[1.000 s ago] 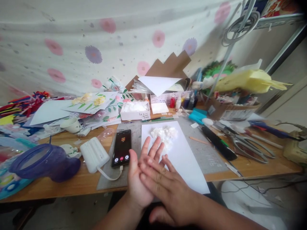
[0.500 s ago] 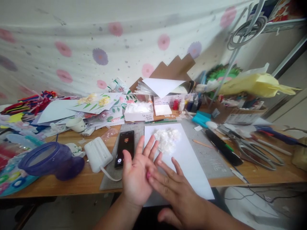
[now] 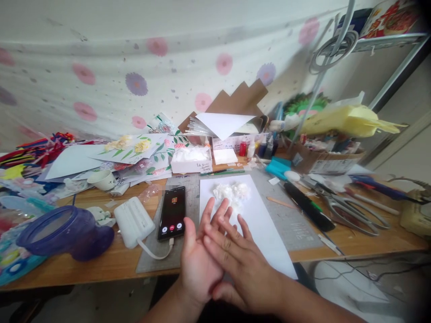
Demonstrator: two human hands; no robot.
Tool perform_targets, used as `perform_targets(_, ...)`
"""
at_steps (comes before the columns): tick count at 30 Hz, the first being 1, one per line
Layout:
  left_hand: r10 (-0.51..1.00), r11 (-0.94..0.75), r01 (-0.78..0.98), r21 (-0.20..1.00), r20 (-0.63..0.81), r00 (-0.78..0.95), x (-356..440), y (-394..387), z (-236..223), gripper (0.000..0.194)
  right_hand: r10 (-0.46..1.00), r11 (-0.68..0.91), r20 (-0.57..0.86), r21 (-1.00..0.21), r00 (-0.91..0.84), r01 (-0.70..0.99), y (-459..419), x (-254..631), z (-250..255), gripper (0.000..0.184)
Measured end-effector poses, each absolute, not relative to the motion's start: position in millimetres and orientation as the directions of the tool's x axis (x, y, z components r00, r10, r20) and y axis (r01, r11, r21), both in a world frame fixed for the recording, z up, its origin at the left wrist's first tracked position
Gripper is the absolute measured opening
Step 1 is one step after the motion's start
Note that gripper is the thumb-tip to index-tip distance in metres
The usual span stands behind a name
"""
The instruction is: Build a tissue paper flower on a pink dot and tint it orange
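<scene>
A ruffled white tuft cluster (image 3: 232, 192) is lying toward the far end of a white paper sheet (image 3: 266, 235); its soft, crumpled clumps are sitting close together, and its near portion is being partly hidden from view. The plain, oblong sheet is resting flat on a gray mat (image 3: 286, 229), its near right corner projecting past the mat's front edge.

two hands (image 3: 247, 271), one phone (image 3: 172, 211), one power bank (image 3: 133, 220), one white cup (image 3: 101, 180), one red bottle (image 3: 243, 148).
</scene>
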State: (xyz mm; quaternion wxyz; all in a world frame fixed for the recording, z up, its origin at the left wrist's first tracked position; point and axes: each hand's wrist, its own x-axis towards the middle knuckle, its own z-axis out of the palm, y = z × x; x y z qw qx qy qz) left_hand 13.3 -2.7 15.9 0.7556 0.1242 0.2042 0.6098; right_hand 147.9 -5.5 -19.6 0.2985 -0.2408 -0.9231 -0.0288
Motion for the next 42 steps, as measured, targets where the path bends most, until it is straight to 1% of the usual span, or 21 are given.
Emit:
perform_targets(2, 0.981, 0.183, -0.885, 0.428, -0.132, 0.14, 12, -2, 16, 0.068, 0.453, 0.869, 0.557, -0.101, -0.696, 0.485, -5, 149, -21, 0.078)
perform_targets(5, 0.992, 0.114, -0.887, 0.448, -0.096, 0.079, 10, 0, 17, 0.071, 0.379, 0.907, 0.551, -0.06, -0.744, 0.417, -6, 149, -21, 0.078)
perform_targets(7, 0.986, 0.161, -0.879, 0.448, -0.11, 0.125, 10, 0, 16, 0.07, 0.371, 0.91, 0.549, -0.052, -0.749, 0.412, -6, 149, -21, 0.078)
perform_targets(9, 0.978, 0.208, -0.87, 0.447, -0.119, 0.173, 10, 1, 15, 0.069, 0.424, 0.885, 0.536, -0.075, -0.73, 0.459, -6, 150, -20, 0.078)
perform_targets(11, 0.984, 0.178, -0.871, 0.458, -0.101, 0.148, 9, 1, 15, 0.07, 0.456, 0.871, 0.523, -0.095, -0.72, 0.482, -5, 151, -20, 0.077)
perform_targets(14, 0.993, 0.113, -0.875, 0.471, -0.072, 0.089, 9, 2, 17, 0.072, 0.401, 0.901, 0.525, -0.08, -0.75, 0.426, -5, 151, -20, 0.075)
perform_targets(16, 0.988, 0.152, -0.877, 0.455, -0.093, 0.123, 10, 1, 17, 0.072, 0.385, 0.907, 0.539, -0.074, -0.749, 0.414, -5, 150, -20, 0.073)
perform_targets(18, 0.981, 0.192, -0.88, 0.435, -0.12, 0.154, 11, 1, 18, 0.071, 0.424, 0.888, 0.539, -0.088, -0.728, 0.451, -4, 150, -19, 0.072)
perform_targets(20, 0.985, 0.166, -0.885, 0.434, -0.114, 0.129, 10, 2, 17, 0.071, 0.454, 0.874, 0.529, -0.105, -0.717, 0.475, -4, 151, -19, 0.071)
perform_targets(23, 0.994, 0.108, -0.886, 0.452, -0.077, 0.082, 8, 3, 16, 0.07, 0.395, 0.906, 0.565, -0.109, -0.724, 0.409, -5, 150, -18, 0.065)
perform_targets(25, 0.99, 0.142, -0.886, 0.442, -0.088, 0.114, 8, 3, 15, 0.07, 0.37, 0.918, 0.591, -0.112, -0.717, 0.381, -5, 149, -18, 0.063)
perform_targets(27, 0.981, 0.188, -0.885, 0.426, -0.121, 0.15, 9, 1, 14, 0.07, 0.399, 0.904, 0.597, -0.128, -0.696, 0.408, -4, 147, -18, 0.062)
perform_targets(29, 0.979, 0.194, -0.886, 0.42, -0.141, 0.148, 9, -1, 13, 0.069, 0.439, 0.882, 0.614, -0.157, -0.656, 0.444, -2, 146, -19, 0.056)
perform_targets(31, 0.981, 0.187, -0.885, 0.427, -0.133, 0.143, 10, -2, 13, 0.07, 0.456, 0.873, 0.668, -0.21, -0.588, 0.439, -1, 146, -20, 0.043)
perform_targets(33, 0.979, 0.203, -0.876, 0.438, -0.116, 0.169, 11, -3, 12, 0.072, 0.468, 0.873, 0.727, -0.291, -0.503, 0.391, -1, 147, -18, 0.032)
perform_targets(36, 0.977, 0.212, -0.846, 0.489, -0.088, 0.194, 11, -4, 11, 0.074, 0.539, 0.842, 0.734, -0.484, -0.413, 0.238, 0, 153, -14, 0.029)
perform_targets(38, 0.983, 0.173, -0.796, 0.58, -0.046, 0.181, 6, -6, 9, 0.073, 0.678, 0.718, 0.652, -0.686, -0.339, 0.119, 3, 162, -15, 0.032)
perform_targets(39, 0.985, 0.132, -0.74, 0.66, -0.004, 0.173, 1, -7, 8, 0.071, 0.77, 0.61, 0.577, -0.791, -0.274, 0.048, 5, 168, -16, 0.032)
perform_targets(40, 0.983, 0.077, -0.638, 0.766, 0.049, 0.177, -6, -10, 7, 0.069, 0.855, 0.481, 0.479, -0.876, -0.198, -0.038, 7, 174, -19, 0.03)
perform_targets(41, 0.972, 0.003, -0.48, 0.877, 0.11, 0.207, -13, -12, 6, 0.066, 0.92, 0.359, 0.376, -0.922, -0.112, -0.144, 10, 181, -23, 0.028)
perform_targets(42, 0.947, -0.101, -0.246, 0.964, 0.168, 0.272, -21, -16, 4, 0.061, 0.96, 0.255, 0.275, -0.934, -0.046, -0.25, 13, 189, -26, 0.027)
